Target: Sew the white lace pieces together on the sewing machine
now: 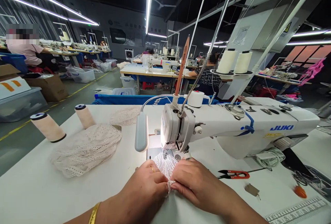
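A white Juki sewing machine (232, 127) stands on the white table (31, 186). A narrow strip of white lace (165, 163) lies under its needle. My left hand (147, 187) and my right hand (192, 181) sit side by side just in front of the needle. Both pinch the near end of the lace between closed fingers. The left hand wears a ring, and a gold bangle shows on that wrist.
A pile of white lace (86, 148) and two thread cones (48, 126) lie at the left. Red thread snips (234, 174) and a small tag (252, 190) lie at the right. A lamp (141, 132) hangs beside the needle. Other people sit at far tables.
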`<action>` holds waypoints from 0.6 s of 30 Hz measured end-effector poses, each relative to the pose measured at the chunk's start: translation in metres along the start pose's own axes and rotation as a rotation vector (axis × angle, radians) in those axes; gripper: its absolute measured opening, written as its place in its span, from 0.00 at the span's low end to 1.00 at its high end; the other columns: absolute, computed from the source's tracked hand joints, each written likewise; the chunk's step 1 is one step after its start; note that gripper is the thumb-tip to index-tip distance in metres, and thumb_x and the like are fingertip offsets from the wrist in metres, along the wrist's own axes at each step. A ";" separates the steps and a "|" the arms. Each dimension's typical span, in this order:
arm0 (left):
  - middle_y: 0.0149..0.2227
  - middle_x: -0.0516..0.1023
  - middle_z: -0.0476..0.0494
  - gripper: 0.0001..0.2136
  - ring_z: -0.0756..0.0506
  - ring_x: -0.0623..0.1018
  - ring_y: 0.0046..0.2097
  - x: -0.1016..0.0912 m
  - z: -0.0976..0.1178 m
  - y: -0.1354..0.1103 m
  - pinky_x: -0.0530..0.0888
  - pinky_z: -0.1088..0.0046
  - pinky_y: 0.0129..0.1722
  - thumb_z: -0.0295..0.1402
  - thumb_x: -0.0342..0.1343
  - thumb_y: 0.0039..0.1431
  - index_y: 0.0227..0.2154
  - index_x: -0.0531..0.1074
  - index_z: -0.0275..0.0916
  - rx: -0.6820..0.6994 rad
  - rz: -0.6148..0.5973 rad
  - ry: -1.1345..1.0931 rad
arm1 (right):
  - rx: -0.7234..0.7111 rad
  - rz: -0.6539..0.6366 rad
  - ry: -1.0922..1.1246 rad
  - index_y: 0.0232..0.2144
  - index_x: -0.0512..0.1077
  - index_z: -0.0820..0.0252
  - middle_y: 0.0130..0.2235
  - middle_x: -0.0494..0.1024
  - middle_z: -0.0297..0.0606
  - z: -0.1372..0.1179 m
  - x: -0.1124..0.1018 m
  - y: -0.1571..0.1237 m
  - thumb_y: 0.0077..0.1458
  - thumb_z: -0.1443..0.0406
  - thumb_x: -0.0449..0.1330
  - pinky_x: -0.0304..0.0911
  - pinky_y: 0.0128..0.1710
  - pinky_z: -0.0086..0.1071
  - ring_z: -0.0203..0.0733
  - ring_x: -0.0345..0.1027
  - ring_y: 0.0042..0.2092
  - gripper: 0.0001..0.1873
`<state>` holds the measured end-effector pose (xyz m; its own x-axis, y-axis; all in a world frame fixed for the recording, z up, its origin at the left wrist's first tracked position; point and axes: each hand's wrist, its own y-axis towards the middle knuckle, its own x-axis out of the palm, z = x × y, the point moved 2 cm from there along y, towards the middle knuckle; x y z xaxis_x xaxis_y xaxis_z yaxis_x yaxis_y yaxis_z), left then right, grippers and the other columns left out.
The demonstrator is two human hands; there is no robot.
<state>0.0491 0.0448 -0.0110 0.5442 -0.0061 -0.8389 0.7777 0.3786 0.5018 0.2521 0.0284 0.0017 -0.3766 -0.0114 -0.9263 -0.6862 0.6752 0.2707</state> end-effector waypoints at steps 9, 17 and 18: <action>0.32 0.83 0.48 0.11 0.44 0.79 0.34 -0.003 -0.003 0.005 0.69 0.64 0.40 0.22 0.50 0.66 0.38 0.76 0.43 -0.022 -0.029 -0.003 | 0.028 0.044 -0.022 0.31 0.65 0.54 0.31 0.75 0.32 0.006 0.006 0.002 0.77 0.61 0.51 0.56 0.35 0.35 0.41 0.67 0.33 0.17; 0.30 0.82 0.48 0.17 0.46 0.76 0.32 -0.009 -0.009 0.022 0.68 0.66 0.37 0.22 0.45 0.70 0.31 0.76 0.41 -0.018 0.075 0.000 | 0.080 0.180 -0.064 0.32 0.69 0.54 0.30 0.76 0.34 0.019 0.014 0.006 0.75 0.62 0.51 0.62 0.39 0.36 0.45 0.67 0.35 0.17; 0.29 0.81 0.48 0.17 0.46 0.75 0.31 -0.007 -0.012 0.022 0.68 0.66 0.37 0.24 0.45 0.71 0.30 0.76 0.41 -0.040 0.064 -0.005 | 0.085 0.197 -0.082 0.31 0.69 0.54 0.31 0.76 0.35 0.019 0.014 0.006 0.75 0.62 0.51 0.63 0.39 0.36 0.45 0.67 0.35 0.17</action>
<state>0.0583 0.0641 0.0036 0.5943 0.0147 -0.8041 0.7281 0.4148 0.5457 0.2546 0.0467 -0.0149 -0.4436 0.1844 -0.8771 -0.5480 0.7185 0.4282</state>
